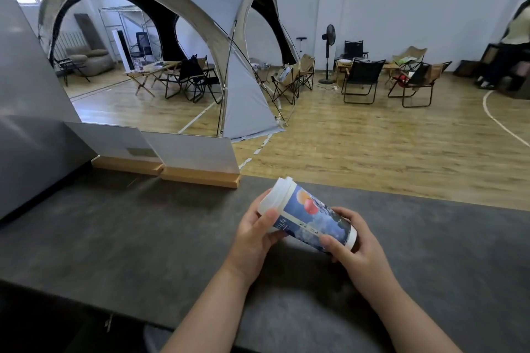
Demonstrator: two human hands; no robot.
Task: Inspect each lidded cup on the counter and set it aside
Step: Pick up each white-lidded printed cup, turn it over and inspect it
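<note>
— Where's the cup at the moment?

— The person is holding it up in both hands. It's a blue printed paper cup (311, 216) with a white plastic lid (276, 196), and it's hovering over the near middle of the dark grey worktop (129, 223), right in front of them. From where I'm standing it seems to be clear of the surface.

— Which hand is taking which end?

— The left hand (252, 235) is curling round the lid end, with its thumb lying across the cup just below the lid. The right hand (352, 241) is wrapping the base end, thumb on top and fingers underneath. Both are gripping the cup; neither is spread wide.

— So it's tipping over?

— It's lying nearly on its side. Its long axis is running from far left to near right, the lid pointing away and left, the base coming toward the right. The cup is sitting between the hands, so neither is nearer; each is minding one end.

— And setting it aside?

— I'm guessing it's needing to come upright first, base down, with the right hand at the base leading. Two white sign boards (198, 152) in pale wooden bases are standing at the far left, well apart from the hands.
</note>
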